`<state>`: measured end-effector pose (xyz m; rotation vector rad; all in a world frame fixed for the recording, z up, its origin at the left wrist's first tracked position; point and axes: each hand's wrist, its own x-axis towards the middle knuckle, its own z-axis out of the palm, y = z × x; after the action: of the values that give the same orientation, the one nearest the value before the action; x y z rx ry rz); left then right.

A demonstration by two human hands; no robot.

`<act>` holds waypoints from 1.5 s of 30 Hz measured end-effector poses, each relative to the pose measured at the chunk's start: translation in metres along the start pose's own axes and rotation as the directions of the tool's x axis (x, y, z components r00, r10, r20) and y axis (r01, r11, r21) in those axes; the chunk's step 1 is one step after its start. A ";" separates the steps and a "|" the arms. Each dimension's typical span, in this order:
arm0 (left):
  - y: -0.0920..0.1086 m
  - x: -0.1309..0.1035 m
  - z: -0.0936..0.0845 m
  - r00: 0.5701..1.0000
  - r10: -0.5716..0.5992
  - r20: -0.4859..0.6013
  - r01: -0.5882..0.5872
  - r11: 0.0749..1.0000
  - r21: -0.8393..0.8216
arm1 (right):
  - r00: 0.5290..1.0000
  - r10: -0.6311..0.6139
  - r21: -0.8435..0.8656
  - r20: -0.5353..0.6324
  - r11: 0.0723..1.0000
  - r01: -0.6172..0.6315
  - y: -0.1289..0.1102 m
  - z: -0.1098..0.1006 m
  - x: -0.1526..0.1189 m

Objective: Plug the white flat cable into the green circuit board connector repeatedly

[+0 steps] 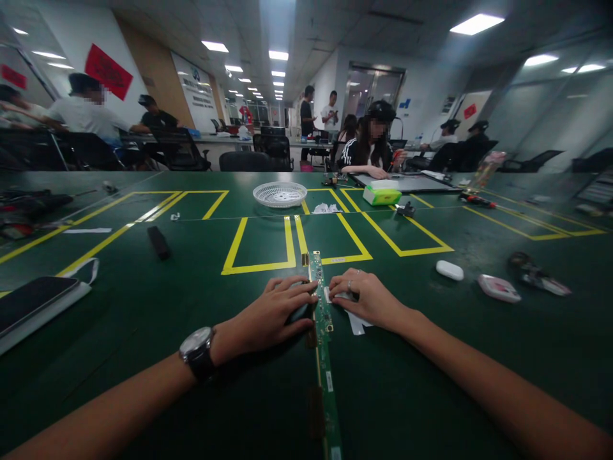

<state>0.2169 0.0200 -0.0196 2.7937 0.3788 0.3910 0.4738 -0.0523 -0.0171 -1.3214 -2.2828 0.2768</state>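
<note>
A long, narrow green circuit board [327, 364] lies lengthwise on the green table, running away from me. My left hand [272, 311], with a watch on its wrist, rests palm down at the board's left edge. Its fingers are stretched out, fingertips touching the board. On the opposite side, my right hand [366, 295] has its fingers bent and drawn together over a piece of white tissue [357, 324], close against the board's right edge. The fingers partly hide the tissue. Brown flexible tabs show along the board's left side.
Yellow tape outlines mark the table [191, 396]. Ahead stand a white plastic basket [280, 195] and a green tissue pack [382, 193]. A white case [449, 270] and a pink-white box [499, 288] lie right; a phone [41, 306] lies left. A person [368, 150] sits across.
</note>
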 end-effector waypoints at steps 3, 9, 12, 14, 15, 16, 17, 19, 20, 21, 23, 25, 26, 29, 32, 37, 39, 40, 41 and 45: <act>0.002 0.000 -0.001 1.000 -0.006 0.003 0.006 1.000 -0.016 | 1.000 -0.023 -0.010 -0.010 1.000 0.023 -0.001 -0.001 0.000; -0.005 0.000 -0.002 0.979 -0.108 -0.174 0.078 0.982 -0.170 | 0.970 -0.215 0.002 0.113 0.976 0.216 -0.013 -0.008 0.005; -0.014 0.001 -0.002 0.877 -0.296 -0.378 0.181 0.933 -0.312 | 0.973 -0.172 -0.048 0.155 0.982 0.182 -0.001 -0.011 0.006; -0.018 0.001 -0.002 0.801 -0.401 -0.444 0.234 0.893 -0.385 | 0.992 -0.079 -0.143 0.103 0.985 0.094 0.020 -0.015 0.005; -0.019 0.002 -0.002 0.779 -0.429 -0.458 0.247 0.881 -0.404 | 0.998 -0.023 -0.191 0.053 0.981 0.033 0.034 -0.018 0.003; -0.020 0.002 -0.002 0.767 -0.440 -0.467 0.250 0.876 -0.413 | 0.999 0.042 -0.236 -0.027 0.971 -0.047 0.048 -0.020 0.000; -0.020 0.002 -0.002 0.764 -0.438 -0.474 0.246 0.877 -0.413 | 0.989 0.108 -0.281 -0.101 0.951 -0.132 0.063 -0.023 -0.003; -0.018 0.001 -0.003 0.765 -0.415 -0.493 0.223 0.888 -0.402 | 0.956 0.221 -0.359 -0.191 0.891 -0.277 0.087 -0.030 -0.010; -0.017 0.001 -0.003 0.764 -0.403 -0.504 0.210 0.894 -0.396 | 0.938 0.264 -0.384 -0.223 0.861 -0.333 0.097 -0.032 -0.013; -0.016 0.001 -0.003 0.764 -0.392 -0.513 0.198 0.898 -0.392 | 0.923 0.297 -0.400 -0.243 0.836 -0.374 0.104 -0.034 -0.016; -0.015 0.001 -0.003 0.766 -0.377 -0.520 0.179 0.903 -0.391 | 0.904 0.338 -0.418 -0.264 0.804 -0.423 0.112 -0.036 -0.019; -0.014 0.001 -0.003 0.775 -0.368 -0.515 0.169 0.904 -0.391 | 0.894 0.356 -0.427 -0.272 0.788 -0.443 0.113 -0.035 -0.020; -0.014 0.001 -0.003 0.781 -0.367 -0.505 0.172 0.904 -0.392 | 0.891 0.361 -0.430 -0.275 0.782 -0.450 0.112 -0.034 -0.020; -0.014 0.002 -0.002 0.799 -0.376 -0.469 0.194 0.900 -0.391 | 0.890 0.366 -0.433 -0.272 0.779 -0.453 0.108 -0.032 -0.020; -0.014 0.001 -0.001 0.816 -0.375 -0.441 0.199 0.897 -0.394 | 0.892 0.369 -0.430 -0.262 0.783 -0.450 0.104 -0.032 -0.020; -0.014 0.000 -0.002 0.823 -0.386 -0.417 0.198 0.883 -0.426 | 0.889 0.407 -0.425 -0.209 0.781 -0.457 0.104 -0.031 -0.020; -0.014 0.000 -0.002 0.823 -0.395 -0.409 0.205 0.877 -0.435 | 0.886 0.421 -0.430 -0.196 0.775 -0.463 0.105 -0.031 -0.020; -0.014 0.000 -0.002 0.823 -0.396 -0.407 0.206 0.876 -0.436 | 0.885 0.422 -0.435 -0.195 0.771 -0.464 0.105 -0.031 -0.020; -0.013 0.000 -0.002 0.823 -0.396 -0.408 0.205 0.876 -0.436 | 0.886 0.419 -0.444 -0.198 0.768 -0.462 0.104 -0.032 -0.020; -0.013 0.000 -0.002 0.814 -0.394 -0.427 0.198 0.879 -0.434 | 0.881 0.391 -0.480 -0.268 0.739 -0.473 0.095 -0.038 -0.019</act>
<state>0.2138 0.0331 -0.0219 2.1746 0.7659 1.0081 0.5727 -0.0227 -0.0283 -2.0857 -1.9570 -0.3397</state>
